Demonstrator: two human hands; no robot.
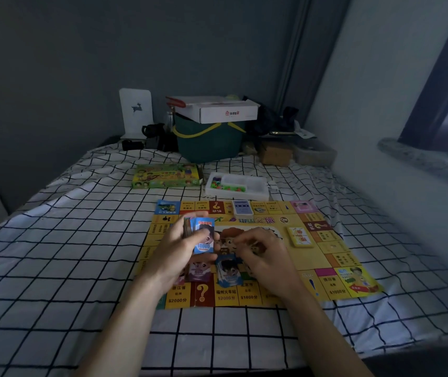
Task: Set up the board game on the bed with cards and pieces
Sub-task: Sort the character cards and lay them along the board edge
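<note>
A yellow game board (323, 257) lies flat on the checked bed sheet. My left hand (175, 254) grips a thick stack of cards (202, 235), blue card facing me, above the board's left half. My right hand (265, 257) hovers just right of it, fingers curled; whether it pinches a card I cannot tell. Below the hands lie a blue card pile (229, 270) and a purple card pile (199, 270) on the board. A yellow card deck (300, 236) rests at the board's right, a pale blue deck (242, 207) at its far edge.
Beyond the board sit the green game box (167, 176) and a white tray of coloured pieces (238, 185). A green basket (209, 140) with a white carton on top, a brown box (276, 153) and dark clutter line the bed's head. A wall and windowsill run along the right.
</note>
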